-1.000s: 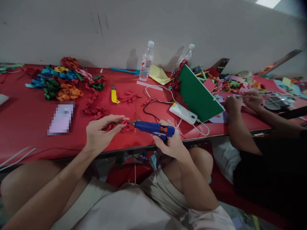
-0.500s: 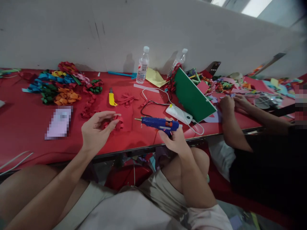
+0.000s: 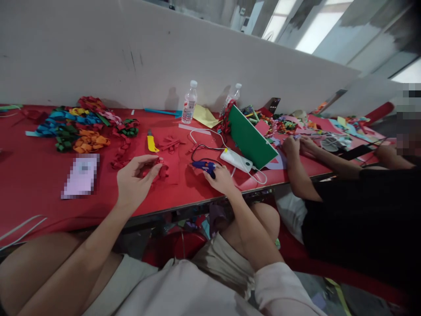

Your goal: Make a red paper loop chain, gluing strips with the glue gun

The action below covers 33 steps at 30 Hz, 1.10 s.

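Note:
My left hand [image 3: 136, 180] is closed in a pinch on a red paper strip [image 3: 161, 161], just over the red table. A chain of red paper loops [image 3: 162, 173] hangs at its fingertips, partly hidden by them. My right hand [image 3: 222, 179] is wrapped around a blue hot glue gun [image 3: 203, 165], which is low at the tabletop with its nozzle to the left. Whether the gun rests on the table, I cannot tell. Beyond my left hand lie a yellow utility knife [image 3: 151, 143] and loose red paper strips [image 3: 170, 144].
Colourful paper chains [image 3: 75, 123] and a phone [image 3: 80, 175] lie at left. Behind are two water bottles [image 3: 190, 103]. A white power bank [image 3: 237, 160] with cables and a tilted green board [image 3: 250, 137] stand right, beside a co-worker's hands [image 3: 292, 147].
My right hand has lowered the glue gun toward the tabletop, away from me and a little left. My left hand still pinches the red strip. The view has tilted up and turned slightly right.

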Motion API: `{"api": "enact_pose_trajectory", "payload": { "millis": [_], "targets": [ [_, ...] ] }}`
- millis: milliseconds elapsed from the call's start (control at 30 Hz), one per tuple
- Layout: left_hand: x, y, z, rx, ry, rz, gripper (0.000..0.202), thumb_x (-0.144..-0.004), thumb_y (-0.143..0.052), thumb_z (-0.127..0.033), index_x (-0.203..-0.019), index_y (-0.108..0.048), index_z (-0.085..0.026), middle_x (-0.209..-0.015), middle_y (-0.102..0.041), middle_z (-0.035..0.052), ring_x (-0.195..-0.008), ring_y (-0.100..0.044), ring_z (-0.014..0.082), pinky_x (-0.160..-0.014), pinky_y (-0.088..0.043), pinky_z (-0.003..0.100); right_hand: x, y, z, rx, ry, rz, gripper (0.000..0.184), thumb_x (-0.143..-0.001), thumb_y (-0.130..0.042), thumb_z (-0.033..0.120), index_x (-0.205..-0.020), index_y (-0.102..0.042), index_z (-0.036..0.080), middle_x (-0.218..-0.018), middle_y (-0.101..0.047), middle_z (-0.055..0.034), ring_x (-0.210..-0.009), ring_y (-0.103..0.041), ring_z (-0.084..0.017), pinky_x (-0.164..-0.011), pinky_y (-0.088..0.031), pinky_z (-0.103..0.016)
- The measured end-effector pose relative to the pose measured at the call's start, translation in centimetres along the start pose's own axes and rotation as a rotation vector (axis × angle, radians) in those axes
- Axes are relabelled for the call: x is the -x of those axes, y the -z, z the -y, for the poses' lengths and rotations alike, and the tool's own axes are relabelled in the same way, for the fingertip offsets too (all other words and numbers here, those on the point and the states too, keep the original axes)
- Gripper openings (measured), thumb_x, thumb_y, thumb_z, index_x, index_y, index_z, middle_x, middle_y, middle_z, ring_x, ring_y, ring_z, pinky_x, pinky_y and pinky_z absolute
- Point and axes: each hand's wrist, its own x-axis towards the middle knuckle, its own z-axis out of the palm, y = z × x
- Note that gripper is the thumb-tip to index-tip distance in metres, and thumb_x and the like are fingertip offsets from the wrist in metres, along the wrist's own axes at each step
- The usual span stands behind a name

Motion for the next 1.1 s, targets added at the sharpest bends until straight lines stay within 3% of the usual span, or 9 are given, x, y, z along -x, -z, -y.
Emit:
{"api": "enact_pose_trajectory", "payload": {
  "millis": [100,167,233,267,400,500,667,800,1100],
  "targets": [
    [0.1,0.0,-0.2,0.015,0.005,-0.003,0.021,-0.083,-0.073,-0.028,-0.101,-0.071,-0.018,-0.094,-0.075,0.0043,-0.084,-0.072,0.0135,-0.081,-0.060,0.026,0.7,1.5,-0.6,-0.065,-0.001,-0.062,0.043,-0.092,-0.056,0.049,-0.117,-0.061,0.014,-0.113,-0.065,-0.0159,-0.107,-0.060,-0.029,-0.092,-0.046,-0.044],
    [0.3,0.0,-0.3,0.049,0.014,0.004,0.021,-0.083,-0.073,-0.028,-0.101,-0.070,-0.019,-0.094,-0.075,0.0043,-0.084,-0.073,0.0139,-0.082,-0.060,0.026,1.2,3.3,0.0,-0.213,0.027,-0.271,0.043,-0.091,-0.057,0.047,-0.121,-0.054,0.016,-0.109,-0.061,-0.0128,-0.099,-0.059,-0.025,-0.086,-0.049,-0.041],
    [0.4,-0.1,-0.5,0.068,0.016,0.019,0.020,-0.083,-0.073,-0.027,-0.101,-0.070,-0.019,-0.094,-0.075,0.0041,-0.085,-0.073,0.0143,-0.082,-0.060,0.027,1.6,5.1,2.1,-0.365,0.101,-0.556,0.028,-0.095,-0.052,0.039,-0.115,-0.054,0.019,-0.105,-0.057,-0.0104,-0.094,-0.057,-0.023,-0.082,-0.049,-0.039],
    [0.5,-0.1,-0.7,0.071,0.013,0.027,0.020,-0.082,-0.074,-0.027,-0.100,-0.070,-0.019,-0.094,-0.075,0.0039,-0.086,-0.073,0.0144,-0.082,-0.060,0.027,1.6,5.8,3.6,-0.418,0.168,-0.597,0.022,-0.095,-0.053,0.036,-0.110,-0.055,0.021,-0.102,-0.057,-0.0092,-0.093,-0.057,-0.022,-0.080,-0.050,-0.038],
    [0.9,-0.3,-0.9,0.091,-0.012,0.041,0.020,-0.083,-0.073,-0.024,-0.102,-0.069,-0.019,-0.096,-0.075,0.0035,-0.088,-0.073,0.0144,-0.083,-0.060,0.027,0.7,6.6,10.3,-0.612,0.334,-0.243,0.034,-0.089,-0.067,0.033,-0.120,-0.056,0.022,-0.112,-0.060,-0.0085,-0.097,-0.059,-0.020,-0.087,-0.050,-0.036],
    [1.1,-0.5,-0.9,0.104,0.003,0.072,0.020,-0.084,-0.072,-0.026,-0.103,-0.069,-0.018,-0.097,-0.075,0.0049,-0.089,-0.073,0.0153,-0.083,-0.060,0.028,-0.4,5.1,12.8,-0.767,0.301,-0.187,0.028,-0.088,-0.070,0.033,-0.111,-0.061,0.020,-0.106,-0.064,-0.0068,-0.094,-0.061,-0.017,-0.084,-0.051,-0.032],
    [1.3,-0.5,-0.6,0.094,0.039,0.118,0.019,-0.084,-0.073,-0.028,-0.101,-0.071,-0.019,-0.097,-0.075,0.0049,-0.088,-0.072,0.0150,-0.079,-0.059,0.026,-1.1,2.5,13.1,-0.940,0.167,-0.267,0.014,-0.090,-0.066,0.033,-0.094,-0.066,0.019,-0.090,-0.066,-0.0036,-0.073,-0.060,-0.012,-0.067,-0.049,-0.026],
    [1.0,-0.2,-0.3,-0.013,0.015,0.114,0.018,-0.085,-0.072,-0.032,-0.100,-0.074,-0.022,-0.098,-0.075,0.0041,-0.089,-0.071,0.0158,-0.081,-0.059,0.028,-1.1,2.4,13.0,-0.905,0.177,-0.302,0.013,-0.089,-0.067,0.033,-0.091,-0.069,0.020,-0.087,-0.068,-0.0037,-0.072,-0.061,-0.013,-0.066,-0.049,-0.028],
    [0.8,0.5,-0.2,-0.330,-0.370,0.141,0.017,-0.087,-0.069,-0.023,-0.102,-0.076,-0.027,-0.100,-0.076,0.0024,-0.088,-0.072,0.0155,-0.085,-0.059,0.028,-1.1,2.3,12.9,-0.878,0.216,-0.311,0.012,-0.090,-0.067,0.031,-0.093,-0.069,0.020,-0.090,-0.069,-0.0045,-0.071,-0.060,-0.013,-0.065,-0.050,-0.027]
  ]
}}
